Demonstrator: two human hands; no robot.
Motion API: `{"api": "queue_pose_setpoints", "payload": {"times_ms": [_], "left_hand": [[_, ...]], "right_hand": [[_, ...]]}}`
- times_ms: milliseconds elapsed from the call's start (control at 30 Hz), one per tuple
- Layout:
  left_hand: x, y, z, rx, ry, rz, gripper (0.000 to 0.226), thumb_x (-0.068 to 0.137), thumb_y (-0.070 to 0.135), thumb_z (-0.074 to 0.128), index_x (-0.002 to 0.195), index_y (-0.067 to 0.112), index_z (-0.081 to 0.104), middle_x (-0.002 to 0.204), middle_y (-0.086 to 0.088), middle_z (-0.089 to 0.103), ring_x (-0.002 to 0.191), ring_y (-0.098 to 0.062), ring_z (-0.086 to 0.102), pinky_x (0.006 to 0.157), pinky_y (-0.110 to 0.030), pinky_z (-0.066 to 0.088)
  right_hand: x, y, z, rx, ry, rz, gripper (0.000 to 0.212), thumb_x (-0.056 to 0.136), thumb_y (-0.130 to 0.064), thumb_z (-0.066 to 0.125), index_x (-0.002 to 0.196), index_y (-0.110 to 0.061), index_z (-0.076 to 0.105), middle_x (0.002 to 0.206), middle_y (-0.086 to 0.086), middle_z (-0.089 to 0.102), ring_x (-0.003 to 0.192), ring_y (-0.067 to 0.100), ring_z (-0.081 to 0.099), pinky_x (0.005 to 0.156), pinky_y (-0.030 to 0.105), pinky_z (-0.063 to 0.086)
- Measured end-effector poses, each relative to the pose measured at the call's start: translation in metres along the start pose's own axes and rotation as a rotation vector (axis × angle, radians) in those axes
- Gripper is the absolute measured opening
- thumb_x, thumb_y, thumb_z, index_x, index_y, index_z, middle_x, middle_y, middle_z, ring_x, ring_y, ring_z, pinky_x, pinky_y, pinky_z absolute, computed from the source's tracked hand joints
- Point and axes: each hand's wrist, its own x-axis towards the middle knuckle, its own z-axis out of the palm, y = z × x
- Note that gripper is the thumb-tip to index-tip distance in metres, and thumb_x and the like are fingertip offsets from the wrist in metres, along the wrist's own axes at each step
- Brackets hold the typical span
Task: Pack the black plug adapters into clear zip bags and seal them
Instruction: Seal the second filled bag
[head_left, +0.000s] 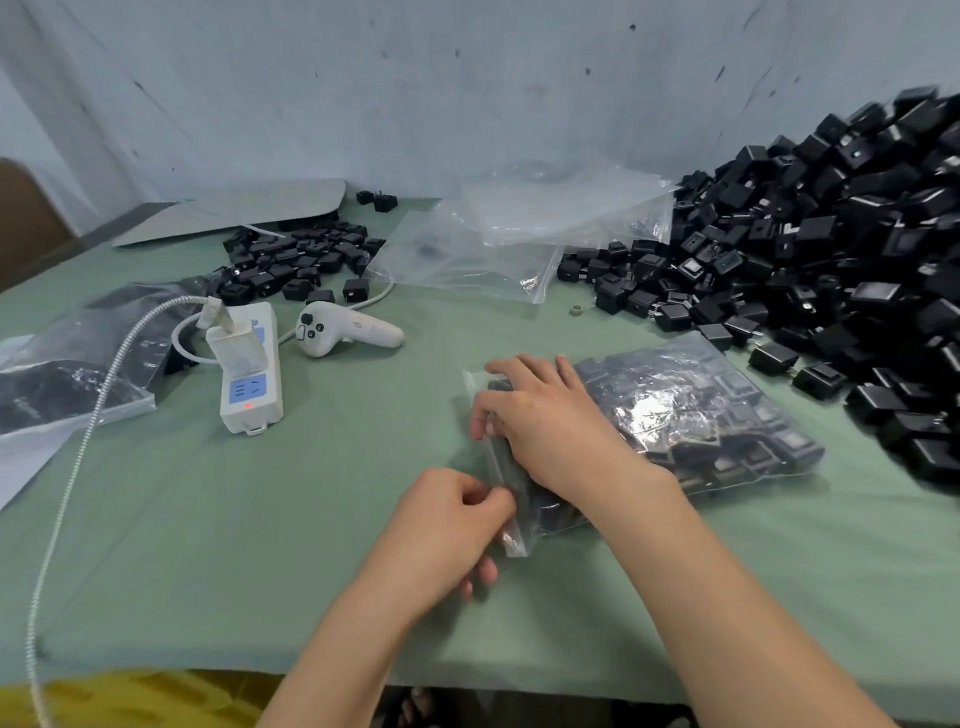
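a clear zip bag (691, 415) filled with black plug adapters lies on the green desk (260, 545), just in front of the person. the left hand (447, 519) pinches the near corner of its zip edge between thumb and fingers. the right hand (540, 415) lies over the same end, its thumb nipping the edge further up. a large pile of loose adapters (857, 249) sits just right of the bag; a white power strip (249, 374) lies to the left

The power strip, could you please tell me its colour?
The power strip is white with blue panels; head view.
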Motion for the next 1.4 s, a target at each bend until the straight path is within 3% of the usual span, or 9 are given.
{"api": "queue_pose_setpoints", "payload": {"times_ms": [167, 533, 867, 1100, 1167, 1233, 1300, 1367, 1400], "left_hand": [[-0.003, -0.003, 0.001, 0.063, 0.039, 0.027, 0.039, 0.096, 0.037, 0.051, 0.069, 0.011, 0.058, 0.050, -0.003, 0.066, 0.033, -0.014, 0.043, 0.036, -0.017, 0.031], [-0.017, -0.003, 0.002, 0.067, -0.079, -0.034, 0.038, 0.095, 0.042, 0.048, 0.066, 0.019, 0.056, 0.052, -0.001, 0.066, 0.036, -0.015, 0.045, 0.044, -0.018, 0.036], [-0.023, -0.009, 0.003, 0.023, -0.145, 0.015, 0.040, 0.096, 0.041, 0.052, 0.070, 0.012, 0.062, 0.059, -0.003, 0.066, 0.050, -0.023, 0.061, 0.046, -0.025, 0.043], [-0.029, -0.008, 0.002, 0.048, -0.114, 0.081, 0.035, 0.096, 0.035, 0.055, 0.065, 0.017, 0.057, 0.051, -0.002, 0.065, 0.037, -0.012, 0.051, 0.042, -0.019, 0.040], [-0.030, -0.009, 0.002, 0.030, -0.110, 0.080, 0.034, 0.096, 0.032, 0.055, 0.066, 0.015, 0.059, 0.051, -0.002, 0.065, 0.038, -0.012, 0.051, 0.043, -0.019, 0.040], [-0.030, -0.009, -0.001, -0.019, -0.123, 0.056, 0.035, 0.097, 0.033, 0.055, 0.070, 0.012, 0.063, 0.054, -0.004, 0.067, 0.040, -0.015, 0.053, 0.044, -0.021, 0.041], [-0.029, -0.011, -0.005, -0.081, -0.105, 0.037, 0.037, 0.098, 0.036, 0.054, 0.074, 0.010, 0.064, 0.054, -0.009, 0.067, 0.036, -0.016, 0.050, 0.041, -0.019, 0.038], [-0.027, -0.013, -0.008, -0.140, -0.068, 0.031, 0.038, 0.099, 0.037, 0.054, 0.076, 0.009, 0.064, 0.051, -0.009, 0.063, 0.032, -0.016, 0.045, 0.039, -0.018, 0.035], [-0.027, -0.013, -0.008, -0.161, -0.056, 0.034, 0.038, 0.098, 0.039, 0.054, 0.076, 0.009, 0.064, 0.050, -0.008, 0.062, 0.033, -0.016, 0.044, 0.039, -0.018, 0.035]], "right_hand": [[0.000, 0.000, 0.000, 0.008, 0.014, 0.003, 0.028, 0.102, -0.015, 0.045, 0.105, -0.037, 0.062, 0.157, -0.001, 0.030, 0.148, 0.025, 0.017, 0.122, 0.052, 0.002], [0.000, 0.000, 0.001, 0.023, 0.033, 0.010, 0.027, 0.103, -0.017, 0.045, 0.106, -0.036, 0.064, 0.157, 0.000, 0.030, 0.148, 0.025, 0.017, 0.121, 0.052, 0.002], [-0.002, -0.004, -0.004, 0.006, 0.027, 0.023, 0.028, 0.103, -0.017, 0.043, 0.107, -0.035, 0.064, 0.156, 0.001, 0.031, 0.147, 0.025, 0.019, 0.122, 0.051, 0.003], [-0.003, -0.004, -0.004, -0.027, 0.064, -0.001, 0.026, 0.105, -0.024, 0.045, 0.113, -0.038, 0.065, 0.154, -0.004, 0.037, 0.145, 0.021, 0.023, 0.122, 0.049, 0.005], [-0.009, -0.007, -0.007, 0.006, 0.168, -0.004, 0.026, 0.104, -0.027, 0.046, 0.121, -0.035, 0.063, 0.148, -0.006, 0.045, 0.140, 0.020, 0.031, 0.121, 0.045, 0.012], [-0.021, -0.017, -0.012, 0.151, 0.402, 0.035, 0.023, 0.102, -0.024, 0.050, 0.120, -0.026, 0.063, 0.129, -0.006, 0.059, 0.121, 0.019, 0.048, 0.109, 0.037, 0.031], [-0.044, -0.034, -0.013, 0.495, 0.591, 0.213, 0.013, 0.099, -0.022, 0.052, 0.108, -0.023, 0.061, 0.100, -0.009, 0.066, 0.092, 0.016, 0.059, 0.085, 0.033, 0.046], [-0.072, -0.052, -0.009, 0.961, 0.589, 0.498, 0.008, 0.097, -0.024, 0.050, 0.095, -0.024, 0.058, 0.076, -0.006, 0.064, 0.064, 0.015, 0.060, 0.058, 0.032, 0.047], [-0.086, -0.058, -0.005, 1.149, 0.483, 0.625, 0.010, 0.097, -0.023, 0.049, 0.092, -0.021, 0.057, 0.069, -0.002, 0.062, 0.052, 0.016, 0.057, 0.046, 0.030, 0.043]]}}
